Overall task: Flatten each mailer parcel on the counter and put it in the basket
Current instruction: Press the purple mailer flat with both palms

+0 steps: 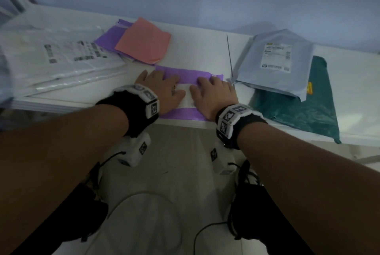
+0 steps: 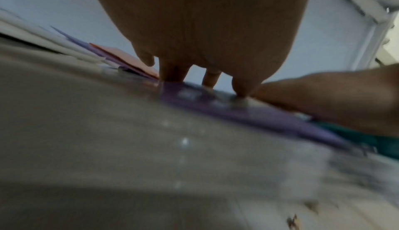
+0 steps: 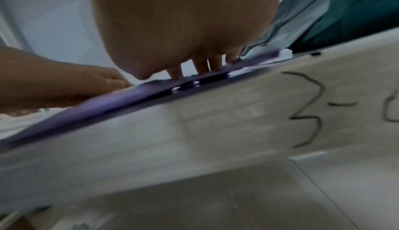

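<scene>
While both palms bear down on it, the purple mailer (image 1: 186, 90) lies flat at the near edge of the white desk (image 1: 193, 49), its front margin right at the lip. The left hand (image 1: 162, 88) covers its nine o'clock half and the right hand (image 1: 211, 94) its three o'clock half, fingers straight and spread, gripping nothing; the wrist views show the fingertips (image 2: 210, 80) touching the film. A white shipping label (image 1: 188, 95) shows between the two hands.

The mailer looks like thin, glossy plastic film: light, limp, and probably slick on this smooth top, so it could slide when pushed sideways. Pressing straight down and stroking outward should drive trapped air out better than shoving. To lift it, a pinch at the near edge, where it meets the lip of the desk, seems easiest; held by one corner it would likely droop and fold.

At three o'clock, a grey mailer (image 1: 273, 63) with a printed label lies close by, overlapping a dark green mailer (image 1: 304, 106). At eleven o'clock sit a pink mailer (image 1: 144, 40) on top of another purple mailer (image 1: 107, 38), and further toward nine o'clock a stack of white mailers (image 1: 61, 63). No basket shows in any view, so flattening seems to be the step in hand, with several parcels yet to go.
</scene>
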### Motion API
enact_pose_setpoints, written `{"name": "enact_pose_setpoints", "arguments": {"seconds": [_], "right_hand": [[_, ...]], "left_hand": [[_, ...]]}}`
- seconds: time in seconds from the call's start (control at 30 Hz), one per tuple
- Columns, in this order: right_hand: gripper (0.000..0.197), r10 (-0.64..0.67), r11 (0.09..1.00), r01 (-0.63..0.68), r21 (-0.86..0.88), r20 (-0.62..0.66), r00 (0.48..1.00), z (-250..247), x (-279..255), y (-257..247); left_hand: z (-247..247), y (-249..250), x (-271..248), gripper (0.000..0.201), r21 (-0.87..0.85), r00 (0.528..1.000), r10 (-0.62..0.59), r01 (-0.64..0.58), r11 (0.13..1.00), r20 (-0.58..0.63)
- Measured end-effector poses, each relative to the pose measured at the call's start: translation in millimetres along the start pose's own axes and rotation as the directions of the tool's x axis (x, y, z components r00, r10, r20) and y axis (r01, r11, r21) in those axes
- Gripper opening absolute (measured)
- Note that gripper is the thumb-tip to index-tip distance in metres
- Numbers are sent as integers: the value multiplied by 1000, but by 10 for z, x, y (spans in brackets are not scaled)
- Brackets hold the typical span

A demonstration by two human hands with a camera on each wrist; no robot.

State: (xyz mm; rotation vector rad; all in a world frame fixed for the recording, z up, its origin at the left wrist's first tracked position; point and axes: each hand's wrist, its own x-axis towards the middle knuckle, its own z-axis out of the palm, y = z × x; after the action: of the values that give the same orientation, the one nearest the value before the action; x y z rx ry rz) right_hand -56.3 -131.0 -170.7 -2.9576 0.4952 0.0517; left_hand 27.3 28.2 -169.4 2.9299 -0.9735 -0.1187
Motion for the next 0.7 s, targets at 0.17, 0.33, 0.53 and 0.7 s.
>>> {"name": "enact_pose_setpoints", "arguments": {"seconds": [0.17, 0.33, 0.53, 0.7], "right_hand": [[61, -120, 991, 121, 56, -26, 992, 85, 174, -48], [58, -94, 990, 98, 104, -39, 995, 250, 187, -30], [65, 32, 992, -34, 121, 18, 999, 211, 116, -77], [67, 14, 994, -19, 104, 43, 999, 208, 127, -35]], "left_hand": [[3, 146, 175, 57, -79, 998, 41, -45, 996, -51], [260, 118, 179, 62, -139, 992, 47, -63, 988, -115], [330, 94, 140, 64, -77, 997, -4, -2, 997, -82], [328, 111, 51, 67, -53, 996, -55, 52, 997, -75]]}}
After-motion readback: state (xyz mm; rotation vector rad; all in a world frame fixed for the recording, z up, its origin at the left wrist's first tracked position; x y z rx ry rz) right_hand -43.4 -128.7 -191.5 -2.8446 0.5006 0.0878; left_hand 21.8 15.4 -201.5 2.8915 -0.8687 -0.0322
